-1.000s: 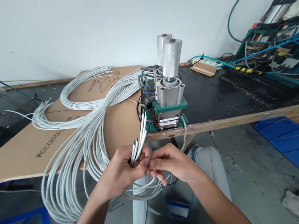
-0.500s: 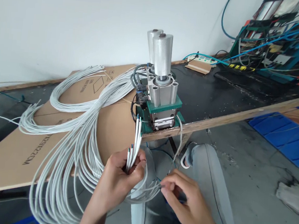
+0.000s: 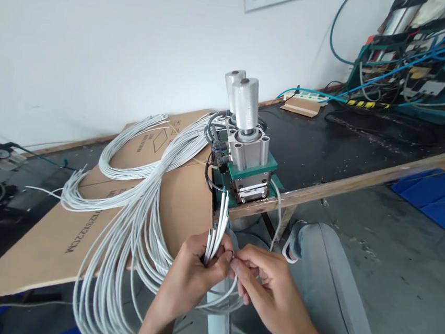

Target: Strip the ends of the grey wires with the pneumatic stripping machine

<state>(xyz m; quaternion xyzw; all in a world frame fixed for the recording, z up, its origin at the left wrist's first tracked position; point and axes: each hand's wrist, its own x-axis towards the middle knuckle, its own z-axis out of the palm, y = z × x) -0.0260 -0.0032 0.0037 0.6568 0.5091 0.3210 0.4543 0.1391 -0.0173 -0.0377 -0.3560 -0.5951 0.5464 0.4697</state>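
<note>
My left hand (image 3: 192, 272) grips a small bundle of white cable ends (image 3: 218, 224) that stand upright with stripped tips showing blue. My right hand (image 3: 264, 279) pinches one white cable end right beside the left thumb. Both hands are over my lap, just below the table edge. The long white cables (image 3: 128, 242) loop down from the cardboard sheet (image 3: 43, 233) on the table. A small pneumatic machine (image 3: 247, 159) with two silver cylinders and a green frame stands at the table edge, just above the held cable tips.
A second coil of white cables (image 3: 129, 153) lies on the cardboard. Black tabletop (image 3: 327, 145) stretches right, with a wooden edge. Tangled blue hoses and equipment (image 3: 413, 64) sit at the far right. Blue crates (image 3: 439, 201) lie on the floor.
My right hand, which had dropped to the lower loops half a second ago, has come back up beside the left thumb with a cable end. The left hand kept its grip on the bundle.
</note>
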